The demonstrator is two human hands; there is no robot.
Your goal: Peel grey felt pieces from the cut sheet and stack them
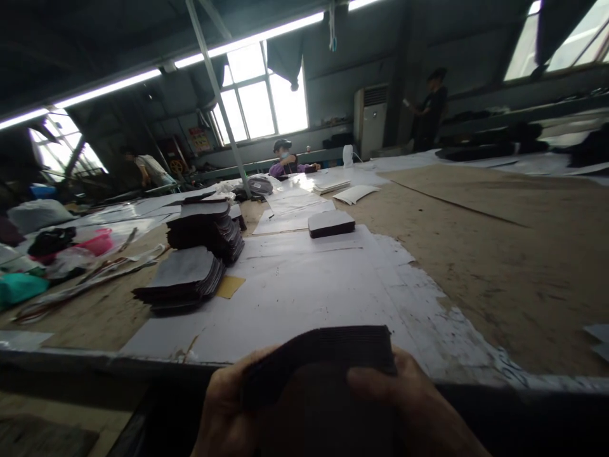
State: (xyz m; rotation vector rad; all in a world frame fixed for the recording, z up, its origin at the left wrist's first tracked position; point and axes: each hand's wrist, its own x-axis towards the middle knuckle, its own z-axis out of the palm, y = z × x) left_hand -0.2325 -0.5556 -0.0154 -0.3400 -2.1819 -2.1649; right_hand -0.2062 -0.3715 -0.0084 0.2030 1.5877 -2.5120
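Between my two hands is a thick stack of dark cut sheets [328,362], held up at the near edge of the table. My left hand [226,400] grips the stack's left side, its fingers mostly hidden behind the sheets. On the right side my right hand [404,393] is closed, with the thumb lying across the face of the stack. The sheets' lower part fades into shadow. Beyond them a small stack of similar pieces [332,224], pale on top and dark at the sides, rests on white paper [304,285].
Taller piles of dark pieces [183,273] stand to the left, beside a yellow card [231,287]. A metal pole [216,89] rises from the table. A pink basin [98,242] and bags lie far left. A person [288,162] sits across the table; other people are farther back.
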